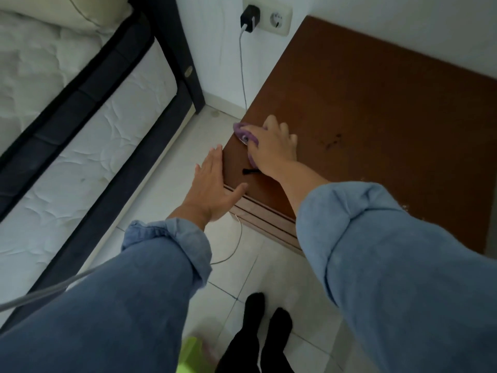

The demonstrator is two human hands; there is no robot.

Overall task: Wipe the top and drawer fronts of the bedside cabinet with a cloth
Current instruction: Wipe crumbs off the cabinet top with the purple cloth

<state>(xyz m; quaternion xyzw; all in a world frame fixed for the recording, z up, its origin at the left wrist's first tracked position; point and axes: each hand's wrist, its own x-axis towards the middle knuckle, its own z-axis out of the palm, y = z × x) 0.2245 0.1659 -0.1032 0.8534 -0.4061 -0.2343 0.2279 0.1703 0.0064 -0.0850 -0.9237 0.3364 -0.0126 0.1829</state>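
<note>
Pressed flat under the right hand [271,146], the purple cloth [243,133] is pinned against the bedside cabinet [376,125] by palm and spread fingers, not pinched; its free end pokes out at 10 o'clock from the knuckles, right at the cabinet's left corner. The left hand [212,184] is open and holds nothing, its fingers lying flat along the cabinet's left edge at about 8 o'clock from the right hand.

Just below the right wrist, a small black handle [250,171] shows on the brown panel, so the cloth seems to sit where the top meets the upper drawer front; the wide lens makes it hard to tell which face it touches. Dark specks [333,140] remain on the top at 3 o'clock from the right hand, so in my judgement most of the wiping is not done.

Risks from here:
1. A stroke toward 10 o'clock could carry the cloth off the corner, since it already overhangs.
2. A white charger cable [243,76] hangs from the wall socket [279,18] at 12 o'clock, close to the corner; a wide sweep could snag it.
3. Pushing on a drawer front could shift the drawer unless the left hand braces the cabinet.
</note>
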